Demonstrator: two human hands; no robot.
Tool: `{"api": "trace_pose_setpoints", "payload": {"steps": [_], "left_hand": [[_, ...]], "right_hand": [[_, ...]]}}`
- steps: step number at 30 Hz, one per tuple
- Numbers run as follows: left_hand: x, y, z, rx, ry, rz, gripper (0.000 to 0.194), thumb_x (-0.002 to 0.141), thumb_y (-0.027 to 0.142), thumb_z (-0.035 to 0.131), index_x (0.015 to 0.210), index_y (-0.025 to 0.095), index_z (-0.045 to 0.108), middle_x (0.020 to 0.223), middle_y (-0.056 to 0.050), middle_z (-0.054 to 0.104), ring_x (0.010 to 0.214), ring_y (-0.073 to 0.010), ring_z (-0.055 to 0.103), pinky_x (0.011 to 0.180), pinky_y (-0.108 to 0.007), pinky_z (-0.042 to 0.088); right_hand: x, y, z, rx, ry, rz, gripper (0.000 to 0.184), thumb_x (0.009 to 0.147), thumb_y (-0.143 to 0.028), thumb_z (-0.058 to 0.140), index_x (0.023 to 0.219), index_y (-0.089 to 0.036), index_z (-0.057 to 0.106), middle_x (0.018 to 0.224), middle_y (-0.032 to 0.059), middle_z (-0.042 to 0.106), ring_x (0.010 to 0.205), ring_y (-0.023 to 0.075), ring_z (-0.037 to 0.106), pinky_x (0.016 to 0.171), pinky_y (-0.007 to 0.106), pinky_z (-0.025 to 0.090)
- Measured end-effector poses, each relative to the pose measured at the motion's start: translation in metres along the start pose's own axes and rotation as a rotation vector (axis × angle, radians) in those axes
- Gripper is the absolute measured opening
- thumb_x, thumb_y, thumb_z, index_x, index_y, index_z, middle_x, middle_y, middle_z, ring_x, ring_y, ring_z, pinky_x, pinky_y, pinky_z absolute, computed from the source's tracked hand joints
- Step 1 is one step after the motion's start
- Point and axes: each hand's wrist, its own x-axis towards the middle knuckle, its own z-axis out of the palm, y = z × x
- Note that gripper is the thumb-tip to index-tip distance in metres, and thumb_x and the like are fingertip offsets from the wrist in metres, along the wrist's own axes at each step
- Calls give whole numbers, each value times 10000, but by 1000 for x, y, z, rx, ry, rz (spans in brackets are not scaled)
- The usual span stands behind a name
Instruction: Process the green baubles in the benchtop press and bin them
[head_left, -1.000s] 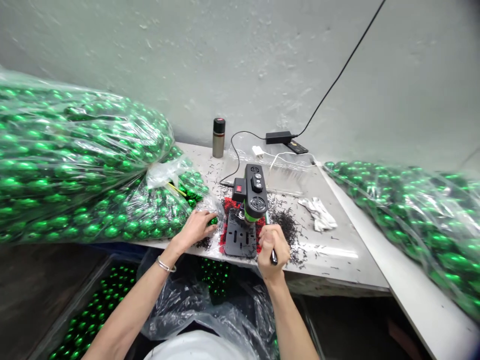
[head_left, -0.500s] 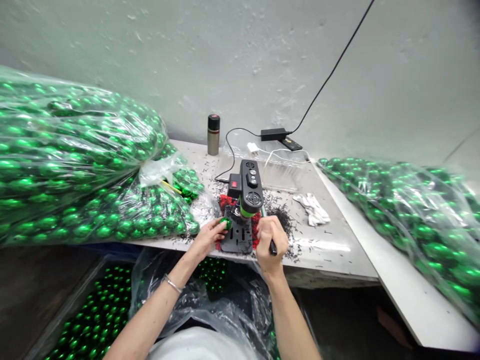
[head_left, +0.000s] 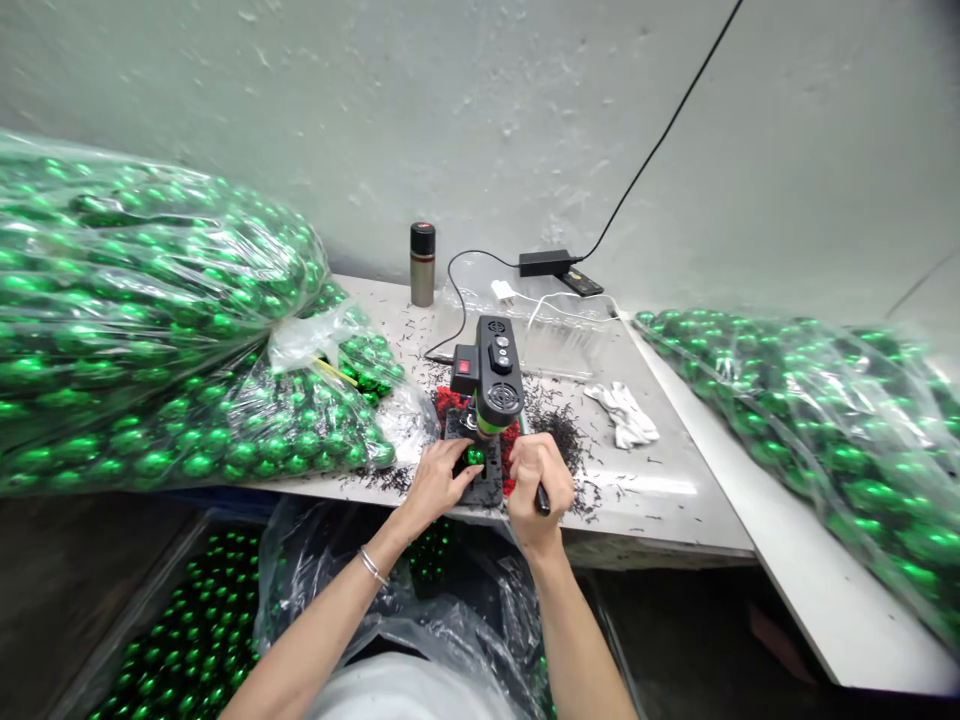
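A small black bench drill press (head_left: 501, 372) stands near the table's front edge. On its slotted base plate (head_left: 491, 492), below the head, sits a shiny green ball (head_left: 475, 456). My left hand (head_left: 441, 478) holds this ball from the left between thumb and fingers. The exact point where tool and ball meet is hidden under the head. To the right of the press, my right hand (head_left: 541, 482) is wrapped around its lever handle (head_left: 542, 500), whose black end sticks out below the fist.
Big clear bags of green balls (head_left: 150, 330) lie at the left, another bag (head_left: 810, 420) at the right. Black shavings (head_left: 559, 440) surround the press. Behind are a thermos (head_left: 422, 265), a power adapter (head_left: 545, 263) and a white glove (head_left: 624, 414). More balls (head_left: 180, 610) lie below the table.
My left hand has moved right, bringing the green ball from beside the base plate to beneath the press head. My right hand stays on the lever handle.
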Motion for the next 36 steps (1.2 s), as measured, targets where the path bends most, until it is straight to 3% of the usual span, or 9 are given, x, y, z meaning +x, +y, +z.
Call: {"api": "trace_pose_setpoints", "payload": {"steps": [4, 9, 12, 21, 25, 29, 33, 36], "left_hand": [[-1, -4, 5, 4, 42, 53, 338, 929, 385, 618, 1187, 170, 654, 1143, -132, 715, 1042, -270, 644, 920, -430, 485], [-1, -1, 3, -37, 3, -4, 339, 916, 373, 638, 1203, 194, 661, 1158, -125, 713, 1047, -274, 631, 940, -443, 461], [0, 3, -1, -67, -29, -44, 340, 902, 368, 659, 1198, 201, 668, 1161, -124, 713, 1064, -281, 619, 962, -444, 441], [0, 4, -1, -145, -29, -63, 332, 905, 366, 648, 1183, 187, 670, 1144, -131, 705, 1060, -284, 601, 961, -443, 428], [0, 4, 0, -148, -20, -44, 333, 908, 365, 642, 1176, 169, 668, 1114, -137, 708, 1031, -281, 603, 941, -445, 440], [3, 3, 3, -152, -10, -52, 350, 891, 379, 668, 1175, 174, 674, 1101, -138, 711, 1027, -286, 609, 936, -458, 453], [0, 2, 1, -183, 6, -63, 352, 887, 384, 677, 1184, 196, 674, 1117, -135, 714, 1041, -292, 615, 962, -481, 455], [-18, 5, -5, -187, 20, -27, 368, 929, 391, 617, 1243, 199, 638, 1163, -143, 695, 1082, -288, 610, 978, -480, 461]], "right_hand": [[-5, 1, 0, -22, -7, -9, 290, 940, -87, 405, 683, -216, 450, 685, -5, 505, 652, 133, 513, 593, 281, 410], [-25, 16, 2, -39, -15, -99, 274, 949, -117, 385, 703, -218, 449, 694, -5, 514, 631, 128, 505, 585, 280, 426], [-38, 28, 5, -72, -21, -140, 275, 976, -182, 359, 721, -223, 455, 712, -1, 526, 640, 135, 521, 660, 322, 481], [-61, 46, 14, -92, 67, -88, 311, 1018, -268, 314, 734, -240, 436, 731, -24, 526, 646, 123, 569, 875, 403, 539], [-65, 51, 13, -118, 6, -151, 300, 1017, -258, 332, 738, -231, 438, 744, -27, 526, 686, 116, 599, 873, 369, 525], [-54, 43, 10, -83, 11, -138, 307, 995, -215, 357, 695, -215, 425, 741, -20, 529, 661, 115, 576, 801, 355, 509], [-18, 15, 2, -16, 60, -10, 329, 972, -153, 385, 650, -214, 420, 654, -9, 502, 587, 124, 502, 576, 296, 406], [10, -4, -3, 19, 16, 112, 327, 975, -161, 417, 652, -214, 428, 628, -13, 474, 584, 124, 485, 553, 292, 369]]}}
